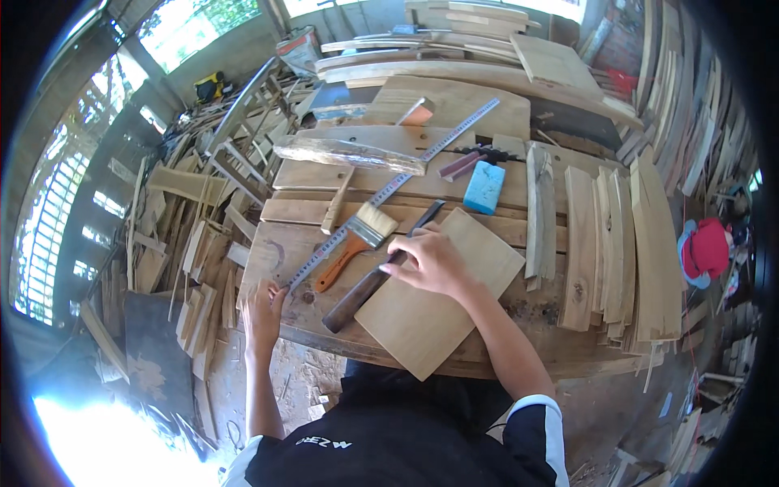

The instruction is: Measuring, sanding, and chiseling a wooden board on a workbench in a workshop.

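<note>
At the table's near left edge, my left hand (261, 315) has its thumb and fingers closed at the lower end of a long metal ruler (385, 192), which slants away to the far right. My right hand (432, 260) pinches a chisel (357, 300) with a dark wooden handle and dark blade, low over the table. Beneath that hand and forearm is a flat, square wooden board (438, 312), its near corner past the table edge. Between the ruler and chisel lies a paintbrush (350, 250) with pale bristles and an orange handle.
On the plank table (284, 235) are a blue sponge-like block (484, 187), a small wooden-handled brush (337, 203), a plastic-wrapped length (349, 154) and dark reddish strips (461, 166). Wood strips (600, 243) line the right side. Scrap wood (203, 300) is heaped left of the table.
</note>
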Available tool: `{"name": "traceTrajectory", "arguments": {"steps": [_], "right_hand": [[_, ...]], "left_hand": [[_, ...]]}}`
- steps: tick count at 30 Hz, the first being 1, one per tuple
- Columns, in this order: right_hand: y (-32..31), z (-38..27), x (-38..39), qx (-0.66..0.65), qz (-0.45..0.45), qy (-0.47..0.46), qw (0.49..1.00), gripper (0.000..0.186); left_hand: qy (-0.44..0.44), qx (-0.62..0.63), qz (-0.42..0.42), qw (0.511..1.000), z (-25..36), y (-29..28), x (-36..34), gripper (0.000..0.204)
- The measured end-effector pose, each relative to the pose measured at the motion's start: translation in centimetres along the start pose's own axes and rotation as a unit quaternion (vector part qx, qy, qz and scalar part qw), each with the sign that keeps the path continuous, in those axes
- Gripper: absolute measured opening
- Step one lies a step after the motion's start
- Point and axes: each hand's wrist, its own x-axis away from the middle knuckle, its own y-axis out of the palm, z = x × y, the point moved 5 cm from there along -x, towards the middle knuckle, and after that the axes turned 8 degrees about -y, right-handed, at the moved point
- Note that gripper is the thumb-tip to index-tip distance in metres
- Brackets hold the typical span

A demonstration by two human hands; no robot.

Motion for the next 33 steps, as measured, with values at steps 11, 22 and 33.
{"name": "traceTrajectory", "arguments": {"steps": [11,22,33], "right_hand": [[-0.9,0.5,0.0,-0.005,0.07,0.033,0.997,0.015],[-0.8,1.1,0.5,0.044,0.068,0.068,0.994,0.015],[-1.2,1.4,0.5,0.097,0.113,0.08,0.986,0.017]], "left_hand": [[-0.026,0.026,-0.02,0.999,5.2,-3.3,1.0,0.018],[-0.019,0.15,-0.113,0.982,5.3,2.1,3.1,0.019],[-0.018,0.191,-0.079,0.978,8.5,-1.1,6.1,0.01]]}}
